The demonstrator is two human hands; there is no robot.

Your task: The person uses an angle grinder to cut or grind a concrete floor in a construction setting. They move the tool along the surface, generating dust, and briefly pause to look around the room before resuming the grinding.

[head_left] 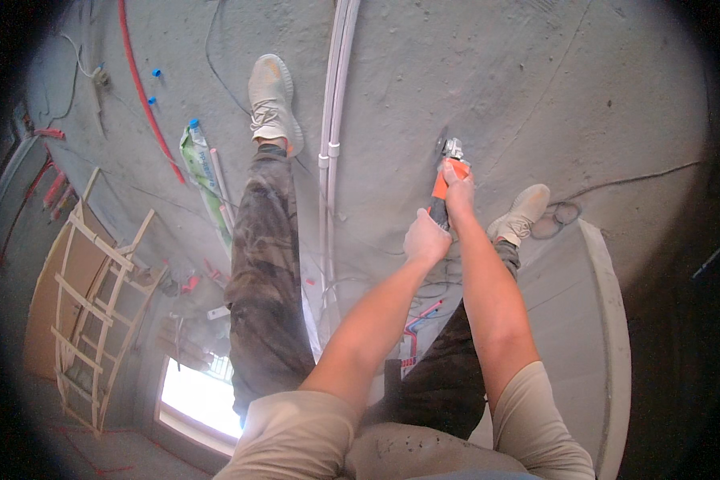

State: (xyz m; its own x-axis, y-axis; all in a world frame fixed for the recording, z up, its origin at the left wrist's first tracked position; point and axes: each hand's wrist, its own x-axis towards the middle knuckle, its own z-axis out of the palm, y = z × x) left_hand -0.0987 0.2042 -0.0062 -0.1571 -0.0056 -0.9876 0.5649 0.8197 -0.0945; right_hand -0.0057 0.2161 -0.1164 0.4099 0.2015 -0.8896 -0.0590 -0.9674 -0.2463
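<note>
An orange and black angle grinder [441,189] is held in both of my hands over the dusty concrete floor [396,90]. My left hand [427,235] wraps its dark rear body. Farther forward, my right hand [459,191] grips the orange housing just behind the metal gear head [453,147]. The thin cutting disc [441,141] stands edge-on at the floor surface; whether it touches the concrete I cannot tell. A cable lies in loops on the floor beneath my forearms.
White conduit pipes [335,78] run along the floor between my feet. Left of them lie a red pipe [137,72], a green and white plastic bag [199,162] and small blue fittings. A wooden ladder-like frame [90,300] stands far left. A low wall [606,300] is at right.
</note>
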